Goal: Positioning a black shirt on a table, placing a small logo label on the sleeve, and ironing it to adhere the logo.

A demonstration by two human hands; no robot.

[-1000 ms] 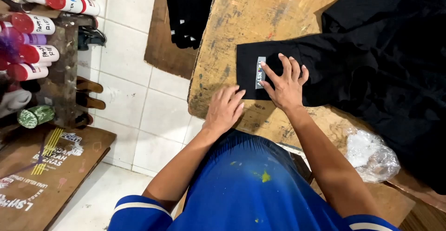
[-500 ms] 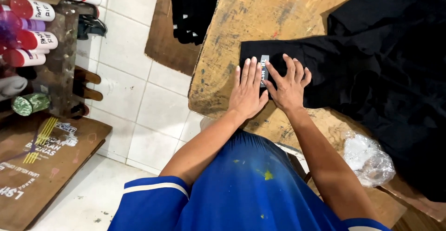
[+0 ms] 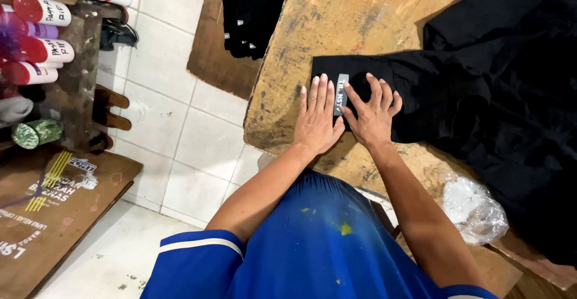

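Note:
A black garment (image 3: 448, 97) lies spread on a worn wooden table (image 3: 336, 22), with a small grey printed label (image 3: 341, 93) near its left end. My left hand (image 3: 317, 118) lies flat with fingers apart on the garment's left edge, just left of the label. Flat on the cloth right of the label is my right hand (image 3: 372, 114), fingers spread. Both palms press down and hold nothing. My blue shirt (image 3: 324, 245) fills the lower middle.
A crumpled clear plastic bag (image 3: 475, 209) sits at the table's near right edge. A stack of black cloth (image 3: 252, 10) lies on a board beyond the table. At left stand a rack of red-capped tubes (image 3: 42, 34) and a brown printed board (image 3: 54, 203) over white floor tiles.
My left hand slid from the bare table edge up onto the garment, stopping beside the label. My right hand stayed pressed on the cloth.

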